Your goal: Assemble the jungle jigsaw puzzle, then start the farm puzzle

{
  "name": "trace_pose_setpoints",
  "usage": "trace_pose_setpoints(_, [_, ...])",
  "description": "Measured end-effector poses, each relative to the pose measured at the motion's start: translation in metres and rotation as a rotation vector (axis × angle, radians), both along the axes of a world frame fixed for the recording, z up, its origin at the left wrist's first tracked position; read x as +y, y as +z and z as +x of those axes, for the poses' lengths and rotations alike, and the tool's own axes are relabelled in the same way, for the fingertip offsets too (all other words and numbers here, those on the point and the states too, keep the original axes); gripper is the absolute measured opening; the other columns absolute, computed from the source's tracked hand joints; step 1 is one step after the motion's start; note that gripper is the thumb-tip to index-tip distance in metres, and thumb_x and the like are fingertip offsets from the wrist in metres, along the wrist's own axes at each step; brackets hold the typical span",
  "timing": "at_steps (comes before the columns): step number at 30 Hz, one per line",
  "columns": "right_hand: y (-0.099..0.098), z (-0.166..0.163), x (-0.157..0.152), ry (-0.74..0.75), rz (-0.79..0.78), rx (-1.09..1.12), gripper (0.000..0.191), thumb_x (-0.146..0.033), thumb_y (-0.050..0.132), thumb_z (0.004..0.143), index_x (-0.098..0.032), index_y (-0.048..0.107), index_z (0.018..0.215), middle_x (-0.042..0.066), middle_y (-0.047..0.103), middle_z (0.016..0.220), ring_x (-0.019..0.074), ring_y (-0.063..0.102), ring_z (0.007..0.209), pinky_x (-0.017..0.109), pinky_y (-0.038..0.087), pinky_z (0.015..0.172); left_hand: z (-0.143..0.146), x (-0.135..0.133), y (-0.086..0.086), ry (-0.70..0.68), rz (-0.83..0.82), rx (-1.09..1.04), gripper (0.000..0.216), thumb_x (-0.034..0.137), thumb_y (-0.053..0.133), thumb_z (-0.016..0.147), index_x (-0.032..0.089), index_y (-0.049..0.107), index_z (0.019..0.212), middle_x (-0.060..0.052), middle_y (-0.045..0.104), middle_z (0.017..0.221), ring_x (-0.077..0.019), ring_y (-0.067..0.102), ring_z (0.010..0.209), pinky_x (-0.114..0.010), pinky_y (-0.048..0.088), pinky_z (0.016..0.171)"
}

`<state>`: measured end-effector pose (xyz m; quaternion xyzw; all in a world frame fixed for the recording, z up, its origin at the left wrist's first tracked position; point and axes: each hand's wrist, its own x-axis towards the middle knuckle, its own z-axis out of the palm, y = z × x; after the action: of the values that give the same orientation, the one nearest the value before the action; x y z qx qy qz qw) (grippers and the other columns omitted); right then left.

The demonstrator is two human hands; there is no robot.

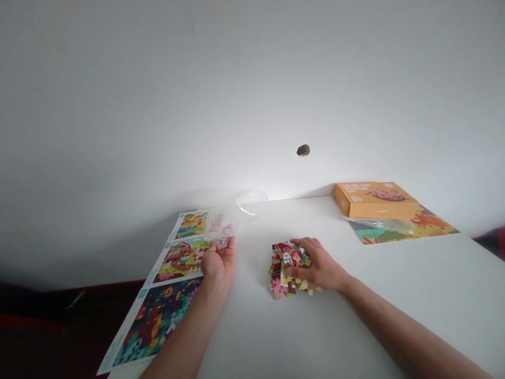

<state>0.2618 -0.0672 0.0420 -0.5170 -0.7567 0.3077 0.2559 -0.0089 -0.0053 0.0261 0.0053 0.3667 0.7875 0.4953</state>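
Observation:
My left hand (221, 263) grips a crumpled clear plastic bag (224, 231) above the picture sheet (134, 316), fingers pointing away from me. My right hand (315, 266) curves over a heap of puzzle pieces (278, 287) in the middle of the table. Its thumb and fingers close around some of the upper pieces, one printed with a small figure. The pieces are pink, dark red, green and brown and lie overlapping. My fingers and palm hide the right part of the heap.
An orange puzzle box (379, 202) sits at the back right, partly on a finished-looking animal picture (430, 226) and some clear plastic (382, 225). The white table (252, 337) meets a white wall (197, 105) with a hole (303, 150).

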Motion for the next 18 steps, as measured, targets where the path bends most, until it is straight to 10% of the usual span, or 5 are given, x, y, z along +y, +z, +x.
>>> trace_pose_setpoints(8, [0.002,0.004,0.003,-0.041,-0.021,0.117,0.061,-0.060,0.063,0.081,-0.020,0.058,0.128,0.012,0.061,0.119,0.0272,0.054,0.108,0.042,0.044,0.095,0.023,-0.017,0.005,-0.369,0.096,-0.018,0.008,0.007,0.055,0.084,0.014,0.060,0.083,-0.010,0.072,0.096,-0.0207,0.069,0.096,-0.040,0.057,0.088])
trace_pose_setpoints(18, [0.002,0.005,0.006,-0.280,-0.086,0.661,0.048,-0.056,0.068,0.079,-0.017,0.068,0.107,0.008,0.071,0.103,0.0250,0.064,0.097,0.036,0.050,0.087,0.054,-0.044,0.003,-0.774,0.294,0.599,0.027,0.036,0.073,0.078,0.017,0.065,0.096,-0.008,0.069,0.098,-0.0216,0.065,0.097,-0.036,0.048,0.093])
